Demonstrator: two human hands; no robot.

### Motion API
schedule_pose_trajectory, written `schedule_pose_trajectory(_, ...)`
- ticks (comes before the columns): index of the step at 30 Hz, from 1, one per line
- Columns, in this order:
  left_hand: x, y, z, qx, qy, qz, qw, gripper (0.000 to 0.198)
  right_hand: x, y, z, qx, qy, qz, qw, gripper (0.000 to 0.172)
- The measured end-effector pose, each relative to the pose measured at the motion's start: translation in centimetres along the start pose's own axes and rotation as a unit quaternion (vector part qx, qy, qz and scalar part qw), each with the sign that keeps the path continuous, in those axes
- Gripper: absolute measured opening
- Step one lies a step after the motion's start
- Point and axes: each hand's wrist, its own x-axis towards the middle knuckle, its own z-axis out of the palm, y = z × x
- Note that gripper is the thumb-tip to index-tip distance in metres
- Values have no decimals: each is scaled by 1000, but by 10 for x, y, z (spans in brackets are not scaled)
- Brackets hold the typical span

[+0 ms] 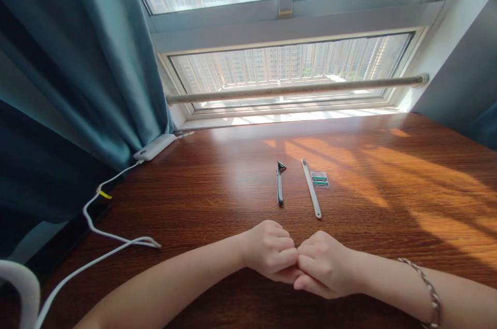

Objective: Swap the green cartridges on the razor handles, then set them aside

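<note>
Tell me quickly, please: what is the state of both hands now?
Left hand: curled closed, touching the other; no held thing is visible.
Right hand: also curled closed, against the left; no held thing is visible.

Left hand (271,250) and right hand (328,266) curled, touching at knuckles. Razor (280,189), toothbrush (311,189), blade-cartridge case (320,179) lie just beyond on wood-grain table (217,184).

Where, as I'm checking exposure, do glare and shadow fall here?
Head view: the window looks washed out in places; same view: sunlit patches and slanting shadows cross the right side of the table, a pale sheen left of the razor.
</note>
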Motion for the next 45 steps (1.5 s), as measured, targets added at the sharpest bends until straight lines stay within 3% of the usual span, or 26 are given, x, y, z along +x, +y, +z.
schedule_pose_trajectory(10,2,1,0,-5,21,-6,1000,41,0,0,0,1,-4,3,1000,51)
schedule_pose_trajectory(31,2,0,-3,-6,-5,-2,1000,39,0,0,1,-12,-15,5,1000,49)
schedule_pose_trajectory(45,6,0,-5,-19,13,-8,1000,39,0,-1,0,-7,-16,10,1000,51)
